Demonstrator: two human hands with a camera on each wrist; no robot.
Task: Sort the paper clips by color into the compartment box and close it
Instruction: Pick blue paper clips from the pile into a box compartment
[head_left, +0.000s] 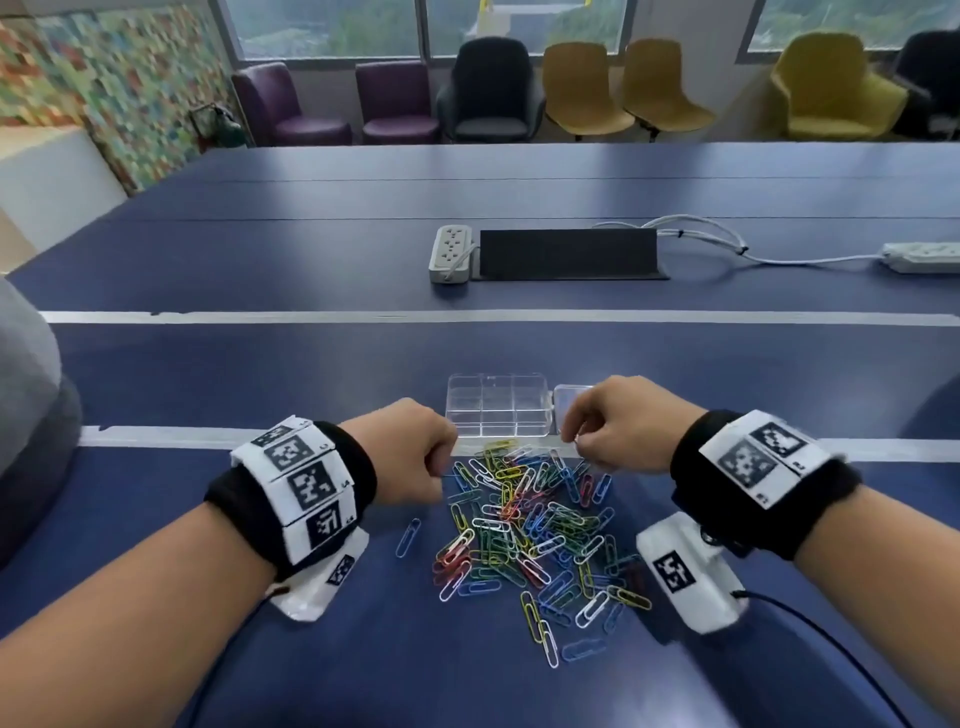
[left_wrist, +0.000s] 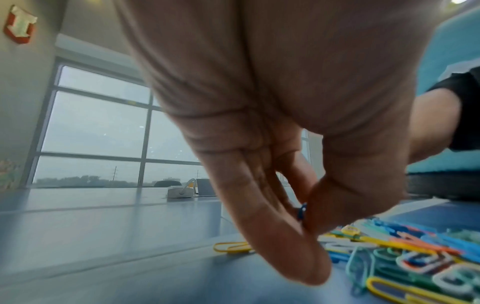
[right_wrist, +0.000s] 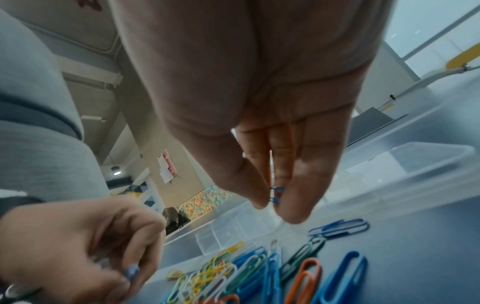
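A heap of coloured paper clips (head_left: 524, 525) lies on the blue table, also in the left wrist view (left_wrist: 405, 259) and the right wrist view (right_wrist: 259, 267). Behind it stands the clear compartment box (head_left: 497, 404), with its clear lid (head_left: 569, 397) lying open to the right. My left hand (head_left: 434, 460) hovers at the heap's far left edge and pinches a blue clip (left_wrist: 301, 210) between thumb and fingers. My right hand (head_left: 576, 434) hangs over the heap's far right edge, pinching blue clips (right_wrist: 276, 194) at its fingertips.
A single blue clip (head_left: 408, 537) lies apart, left of the heap. A power strip (head_left: 451, 252), a black cable hatch (head_left: 569, 253) and white cables (head_left: 727, 244) sit farther back. A second power strip (head_left: 922, 257) is at the far right. Chairs line the window wall.
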